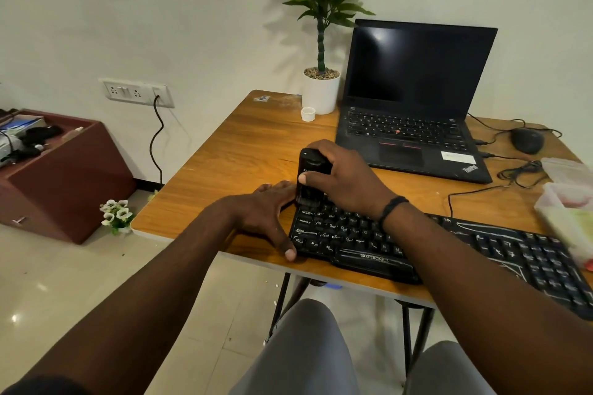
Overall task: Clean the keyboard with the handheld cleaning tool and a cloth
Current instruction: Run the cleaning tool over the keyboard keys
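**Now: the cleaning tool stands on the keyboard's left end**

Clearly the black keyboard (pixel 417 244) lies along the near edge of the wooden table (pixel 244 144), and its front strip carries the word ZEBRONICS in pale letters. The key legends such as Ctrl, Alt and Caps Lock can be read at the left end. On that same left end, at the far corner, the black handheld cleaning tool (pixel 309 176) stands upright on the keys. The right hand (pixel 345 181) holds it from above, fingers curled around its body and the thumb pressed on its front. The left hand (pixel 264 212) lies flat on the table with straight fingers spread, touching the keyboard's left edge.

Behind the keyboard an open black laptop (pixel 414 99) has a dark screen and a ThinkPad mark on its near right corner. A black mouse (pixel 526 139) lies to its right, and a white pot with a green plant (pixel 321 91) to its left.
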